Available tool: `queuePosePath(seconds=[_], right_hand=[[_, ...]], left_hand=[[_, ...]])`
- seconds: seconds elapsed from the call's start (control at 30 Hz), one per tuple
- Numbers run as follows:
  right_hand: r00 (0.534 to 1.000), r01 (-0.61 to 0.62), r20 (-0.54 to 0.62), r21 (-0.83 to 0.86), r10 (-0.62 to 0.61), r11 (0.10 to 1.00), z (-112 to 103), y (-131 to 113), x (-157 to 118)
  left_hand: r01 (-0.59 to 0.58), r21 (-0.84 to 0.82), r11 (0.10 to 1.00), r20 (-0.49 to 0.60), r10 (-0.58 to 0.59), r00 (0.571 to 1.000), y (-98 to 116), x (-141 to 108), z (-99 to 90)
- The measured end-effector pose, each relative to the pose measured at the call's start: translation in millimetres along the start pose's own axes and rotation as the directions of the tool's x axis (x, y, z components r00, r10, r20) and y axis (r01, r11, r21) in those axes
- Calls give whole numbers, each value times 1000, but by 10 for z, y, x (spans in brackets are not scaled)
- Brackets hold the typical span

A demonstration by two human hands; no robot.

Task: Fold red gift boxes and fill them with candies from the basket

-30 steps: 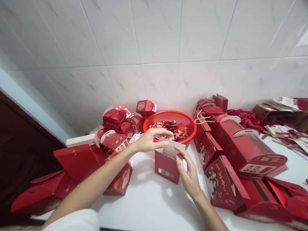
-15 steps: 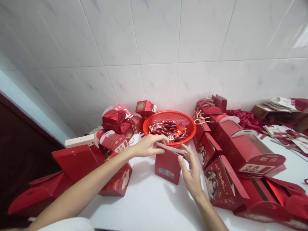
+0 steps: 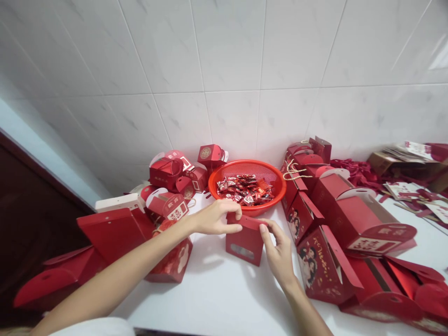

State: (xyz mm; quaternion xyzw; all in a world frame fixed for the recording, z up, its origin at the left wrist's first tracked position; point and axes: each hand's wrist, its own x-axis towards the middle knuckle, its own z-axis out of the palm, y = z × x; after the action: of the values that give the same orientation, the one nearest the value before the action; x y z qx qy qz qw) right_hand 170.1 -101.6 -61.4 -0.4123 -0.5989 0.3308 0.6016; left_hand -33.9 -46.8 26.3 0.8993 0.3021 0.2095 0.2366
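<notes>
A small red gift box (image 3: 241, 240) with an oval window in its front stands upright on the white table. Its top flap is folded down toward me. My left hand (image 3: 219, 217) pinches the flap's left end between thumb and fingers. At the right end, my right hand (image 3: 278, 247) grips the flap's corner, thumb in front and fingers behind. Just behind the box sits a red plastic basket (image 3: 273, 200) holding many small wrapped candies (image 3: 247, 189).
Red gift boxes (image 3: 168, 172) crowd the left side, one with a raised lid (image 3: 108, 233). More red boxes (image 3: 353, 210) line the right side, several printed with a couple. Farther right lie cards (image 3: 402, 191) and dark red ribbons (image 3: 353, 172). A tiled wall (image 3: 231, 116) rises behind.
The box's top flap has gone from raised, showing its pale edge, to folded down over the front. Both hands have closed on its two ends.
</notes>
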Motion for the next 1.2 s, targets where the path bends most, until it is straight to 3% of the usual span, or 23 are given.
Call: queuePosePath(seconds=[0.2,0.4,0.53,0.67,0.87,1.0,1.13,1.2], right_hand=[[1000,17,-3,-36,-17,999,-7,22,-14],[996,90,-1,-92,-90,992,-15,47,-24],[983,182,37,-201,-178,963,-50,64,-27],[956,292,84,-376,-281,879,-125,20,-14],[939,327,235,-377,-252,866,-166,-111,-44],[926,358,241,-310,-291,881,-219,-320,-124],[939,330,185,-233,-292,915,-486,-785,-272],[943,334,74,-185,-326,924,-680,-1083,-332]], left_hand=[[151,-140,978,-22,-156,988,-61,3,17],[30,-13,999,-41,-31,999,-90,6,50],[19,-7,1000,-55,-20,998,-63,-17,62],[29,11,1000,-37,-28,999,-27,-48,47],[42,35,998,12,-42,999,63,-70,-15],[54,-1,999,32,-54,998,235,-88,-166],[84,-24,996,-92,-86,992,489,-138,-441],[101,10,995,-152,-98,983,608,-170,-591]])
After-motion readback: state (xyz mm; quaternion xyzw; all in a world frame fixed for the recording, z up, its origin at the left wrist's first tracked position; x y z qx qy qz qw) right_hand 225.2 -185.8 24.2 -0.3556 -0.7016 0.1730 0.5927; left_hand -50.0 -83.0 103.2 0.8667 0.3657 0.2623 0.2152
